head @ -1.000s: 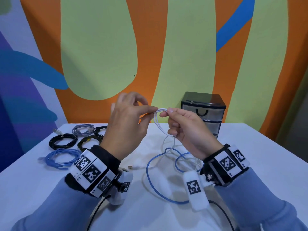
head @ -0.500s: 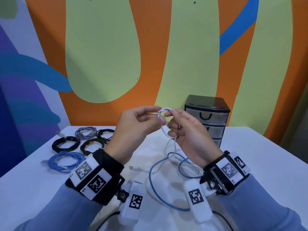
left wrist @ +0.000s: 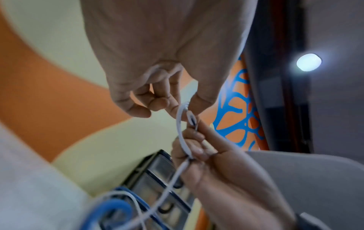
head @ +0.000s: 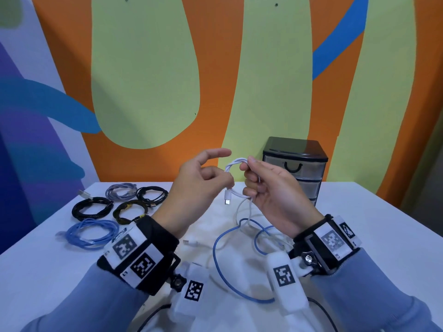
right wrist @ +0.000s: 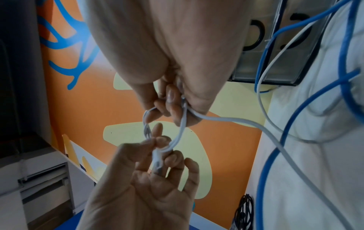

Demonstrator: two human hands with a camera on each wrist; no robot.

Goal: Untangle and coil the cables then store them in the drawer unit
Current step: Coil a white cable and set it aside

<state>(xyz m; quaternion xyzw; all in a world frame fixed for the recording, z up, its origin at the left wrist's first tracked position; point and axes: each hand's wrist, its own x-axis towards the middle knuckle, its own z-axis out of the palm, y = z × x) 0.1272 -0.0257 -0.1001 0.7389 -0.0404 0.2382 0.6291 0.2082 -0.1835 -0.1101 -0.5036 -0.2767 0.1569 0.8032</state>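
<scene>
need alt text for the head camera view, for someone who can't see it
Two hands raised above a white table wind a white cable into a small loop: the right hand grips the loop, the left hand pinches the strand near its plug. Five coiled cables lie at left, a loose blue cable in front, a drawer unit behind.
</scene>
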